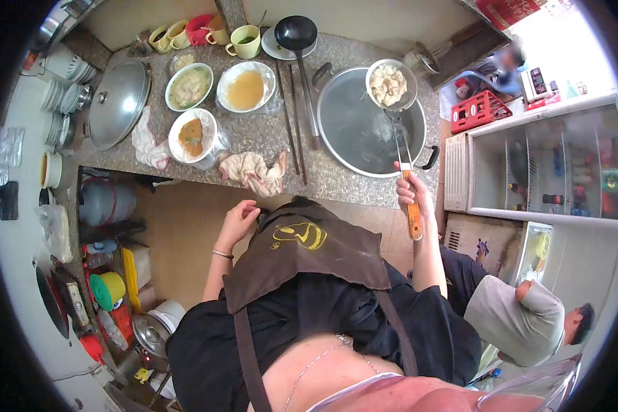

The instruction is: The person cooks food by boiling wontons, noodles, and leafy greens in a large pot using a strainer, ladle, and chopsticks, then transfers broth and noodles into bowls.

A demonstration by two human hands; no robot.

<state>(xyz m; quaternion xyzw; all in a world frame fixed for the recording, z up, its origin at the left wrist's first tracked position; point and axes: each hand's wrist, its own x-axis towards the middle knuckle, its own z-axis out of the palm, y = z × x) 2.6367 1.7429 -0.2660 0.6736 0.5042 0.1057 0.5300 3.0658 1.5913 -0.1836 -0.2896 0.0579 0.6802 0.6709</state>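
Strainer of dumplings over the pot, beyond the right hand.
Arm stretched forward, it clasps the handle; the left hand hangs apart, loosely curled near the cloth.

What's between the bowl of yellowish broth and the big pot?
Head view: two long dark sticks, then the black ladle's handle, going from bowl to pot.

Glaring white daylight at upper right, softer indoor light, fisheye-curved edges, black corners.
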